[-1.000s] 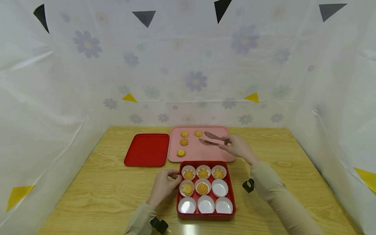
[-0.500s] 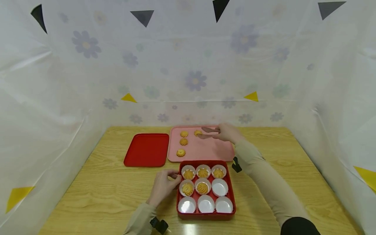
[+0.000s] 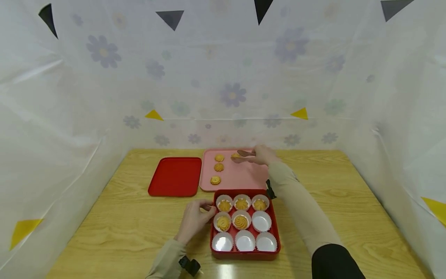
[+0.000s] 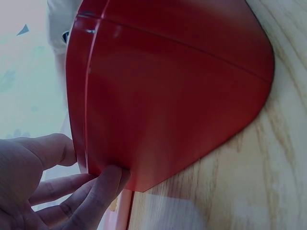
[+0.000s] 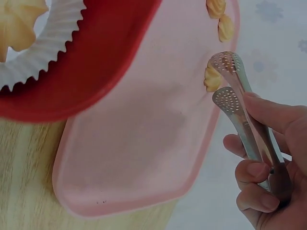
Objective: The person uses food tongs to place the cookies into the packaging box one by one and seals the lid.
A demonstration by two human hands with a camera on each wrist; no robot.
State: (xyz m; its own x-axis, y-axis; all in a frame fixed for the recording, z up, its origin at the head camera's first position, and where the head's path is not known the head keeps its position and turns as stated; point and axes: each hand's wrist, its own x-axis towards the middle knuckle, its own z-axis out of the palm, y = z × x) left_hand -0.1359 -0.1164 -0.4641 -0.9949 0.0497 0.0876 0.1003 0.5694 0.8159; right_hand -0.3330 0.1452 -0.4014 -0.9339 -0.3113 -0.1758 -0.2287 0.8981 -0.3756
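My right hand (image 3: 263,155) grips a pair of perforated metal tongs (image 5: 261,143) over the back of a pink tray (image 3: 240,176). The tongs' spread tips are on either side of a piped cookie (image 5: 211,80), partly hidden behind them; contact cannot be told. On the tray's left side lie several other cookies (image 3: 218,167). My left hand (image 3: 195,219) pinches the left wall of a red box (image 4: 168,96). The box holds white paper cups in a three-by-three grid. Cookies fill the back row and two middle-row cups; the middle-right cup (image 3: 261,221) and the front cups hold nothing.
A flat red tray or lid (image 3: 175,176) lies left of the pink tray. Everything stands on a wooden table (image 3: 132,232), with a flowered white sheet (image 3: 195,85) hanging behind and at both sides.
My right hand has carried the tongs back and left across the pink tray, to the cookie at its back. The left hand has stayed at the box wall.
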